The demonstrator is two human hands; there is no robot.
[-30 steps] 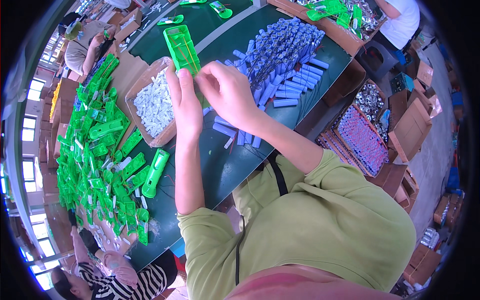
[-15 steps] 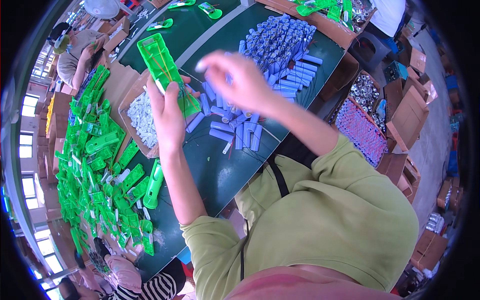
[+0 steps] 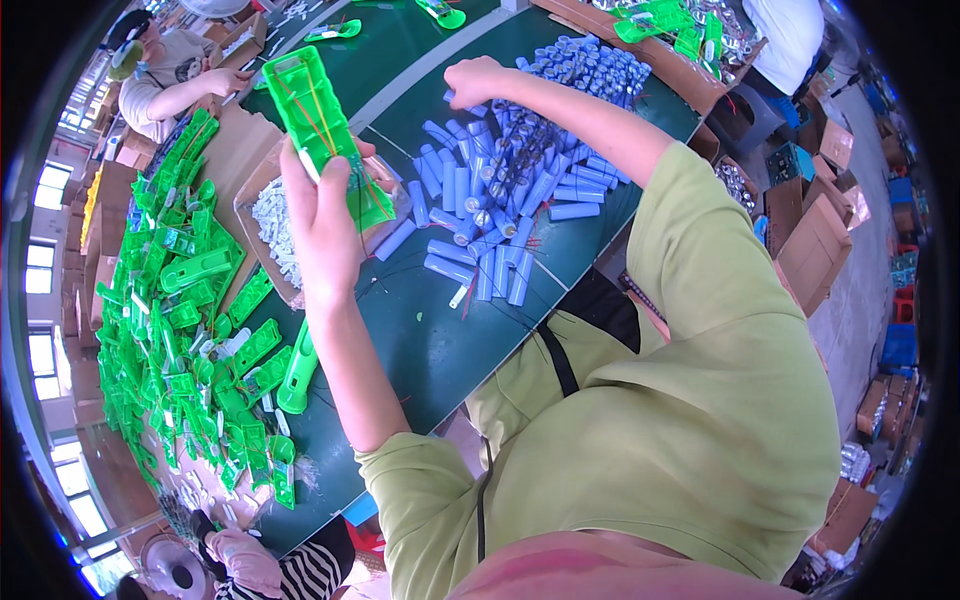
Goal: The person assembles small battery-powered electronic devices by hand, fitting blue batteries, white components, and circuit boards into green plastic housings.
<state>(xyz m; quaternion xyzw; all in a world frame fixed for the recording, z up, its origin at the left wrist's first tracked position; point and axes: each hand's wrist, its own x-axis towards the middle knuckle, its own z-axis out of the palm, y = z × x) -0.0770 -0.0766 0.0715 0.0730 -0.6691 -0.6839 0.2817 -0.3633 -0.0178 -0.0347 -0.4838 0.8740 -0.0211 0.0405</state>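
Observation:
My left hand point(image 3: 325, 220) is closed around a long green plastic housing point(image 3: 305, 95), tilted with its open inside facing up. Thin red and yellow wires run along the inside of the housing, and a small circuit board seems to sit near my thumb. My right hand point(image 3: 478, 82) reaches to the far left edge of a pile of blue cylindrical batteries point(image 3: 460, 190), its fingers curled together. A bit of blue battery point(image 3: 448, 96) shows at those fingertips; the rest of it is hidden. Black and red leads trail from the piled batteries.
Beside my left forearm stands a carton of small white parts point(image 3: 278, 228). A large heap of green housings point(image 3: 190, 330) covers the left side of the green table point(image 3: 420, 340). Another person point(image 3: 165, 85) sits at the far left. Open cartons point(image 3: 815, 250) stand on the right.
My right hand has moved away from the green housing, out to the far edge of the battery pile, its arm stretching further. My left hand with the housing has shifted slightly left.

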